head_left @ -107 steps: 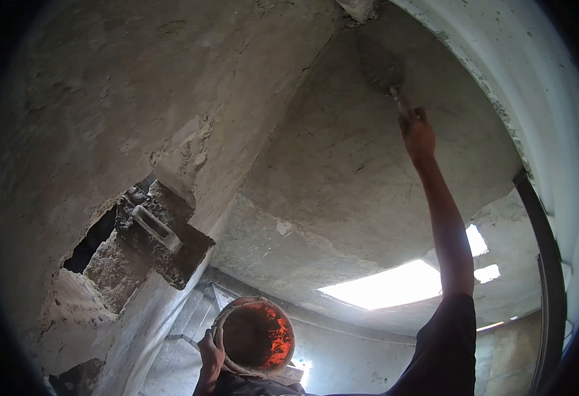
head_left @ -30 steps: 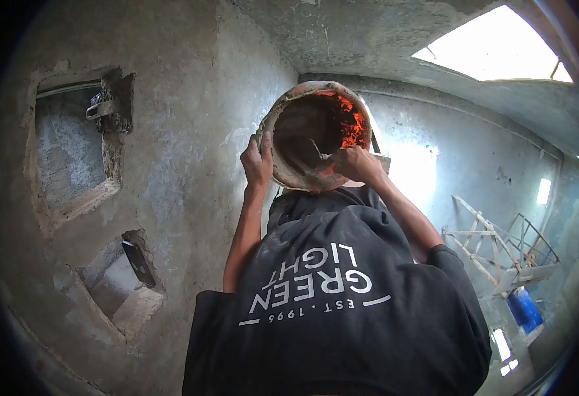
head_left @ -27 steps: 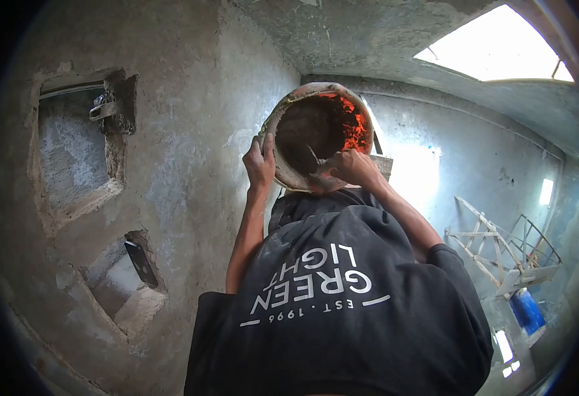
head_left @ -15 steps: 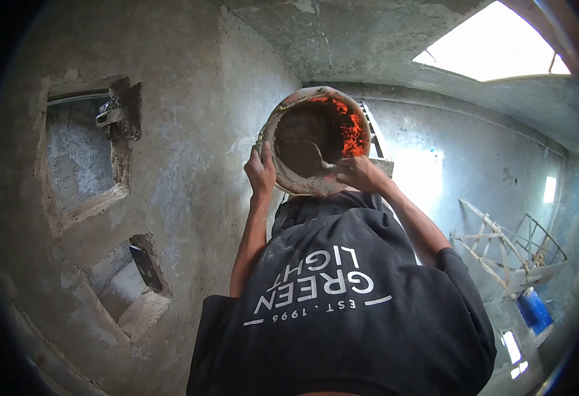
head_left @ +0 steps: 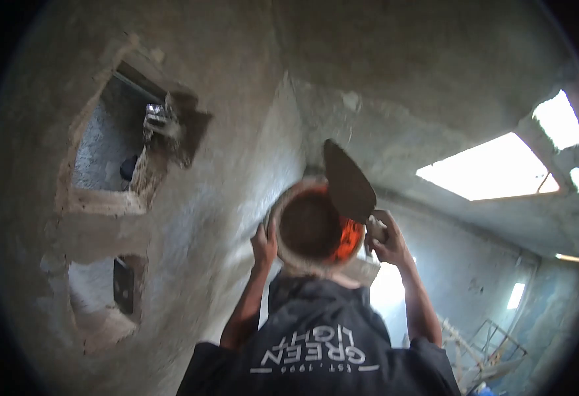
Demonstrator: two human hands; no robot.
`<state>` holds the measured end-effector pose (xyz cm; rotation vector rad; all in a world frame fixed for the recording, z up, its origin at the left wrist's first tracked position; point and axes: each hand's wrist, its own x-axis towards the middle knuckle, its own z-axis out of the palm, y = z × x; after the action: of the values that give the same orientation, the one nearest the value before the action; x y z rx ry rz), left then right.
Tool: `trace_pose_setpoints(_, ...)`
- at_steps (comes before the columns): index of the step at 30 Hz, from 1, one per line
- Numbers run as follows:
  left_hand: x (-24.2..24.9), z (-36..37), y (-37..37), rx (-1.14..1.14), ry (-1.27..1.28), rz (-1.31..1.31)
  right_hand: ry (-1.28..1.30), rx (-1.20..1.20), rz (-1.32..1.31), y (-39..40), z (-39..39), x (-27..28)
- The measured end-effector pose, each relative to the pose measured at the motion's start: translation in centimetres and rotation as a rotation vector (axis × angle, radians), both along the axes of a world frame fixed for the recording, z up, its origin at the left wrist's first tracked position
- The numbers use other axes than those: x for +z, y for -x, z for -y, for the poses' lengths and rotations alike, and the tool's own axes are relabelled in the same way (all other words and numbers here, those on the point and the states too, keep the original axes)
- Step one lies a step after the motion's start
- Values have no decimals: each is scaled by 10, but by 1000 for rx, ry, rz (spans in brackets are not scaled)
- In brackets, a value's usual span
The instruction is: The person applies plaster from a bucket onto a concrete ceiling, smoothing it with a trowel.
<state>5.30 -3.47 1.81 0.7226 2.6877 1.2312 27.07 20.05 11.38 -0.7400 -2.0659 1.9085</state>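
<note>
A mortar-crusted bucket (head_left: 288, 259) with orange showing on its inner wall is tilted in front of my chest, its mouth turned towards me. My left hand (head_left: 263, 245) is closed on the left side of its rim. Grey-brown mortar (head_left: 308, 228) lies inside the bucket. My right hand (head_left: 389, 243) is wrapped round the handle of a pointing trowel (head_left: 350, 188), at the right of the bucket. The trowel's pointed blade is smeared grey and overlaps the bucket's upper right rim in this view.
A rough plastered wall (head_left: 230, 125) rises on the left, with two recesses cut into it. A dark phone-like slab (head_left: 124, 285) leans in the lower recess. Bright openings (head_left: 490, 168) show at upper right. A metal frame (head_left: 500, 343) stands at lower right.
My right hand has lifted the trowel out of the bucket, so its blade now shows whole. The left hand keeps its hold on the rim. The view has tilted upwards.
</note>
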Motion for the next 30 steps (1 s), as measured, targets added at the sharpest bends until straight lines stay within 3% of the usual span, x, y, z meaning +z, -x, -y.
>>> trace_pose_setpoints(2, -8, 3, 0, 42, 14, -37, 48, -154, 10, 40, -21, 42)
trace_pose_setpoints(4, 7, -1, 2, 28, -74, 9, -107, -161, -25, 78, -46, 87)
trace_pose_setpoints(6, -30, 8, 6, 50, -45, -51, -133, -384, 152, 117, -68, 113)
trace_pose_setpoints(8, -12, 6, 8, 67, -50, 159, -249, -440, 75, 144, -97, 128)
trace_pose_setpoints(11, -14, 5, 12, 78, -112, 121, -510, -342, -22, 183, -138, 159)
trace_pose_setpoints(13, -12, 5, 17, 72, -99, 101, -779, -309, -224, 214, -158, 190)
trace_pose_setpoints(14, -10, 7, 17, 71, -88, 148, -806, -304, -220, 227, -173, 204)
trace_pose_setpoints(16, -12, 13, 21, 66, -20, 240, -1306, -338, -186, 254, -204, 229)
trace_pose_setpoints(17, -14, 12, 23, 65, -28, 268, -1325, -341, -190, 269, -212, 244)
trace_pose_setpoints(19, -20, 11, 26, 59, -78, 286, -1624, -484, -109, 293, -224, 272)
trace_pose_setpoints(25, -28, 7, 32, 82, -115, 228, -1869, -522, 29, 341, -253, 309)
trace_pose_setpoints(30, -39, 9, 36, 72, -89, 278, -1905, -577, 101, 359, -273, 321)
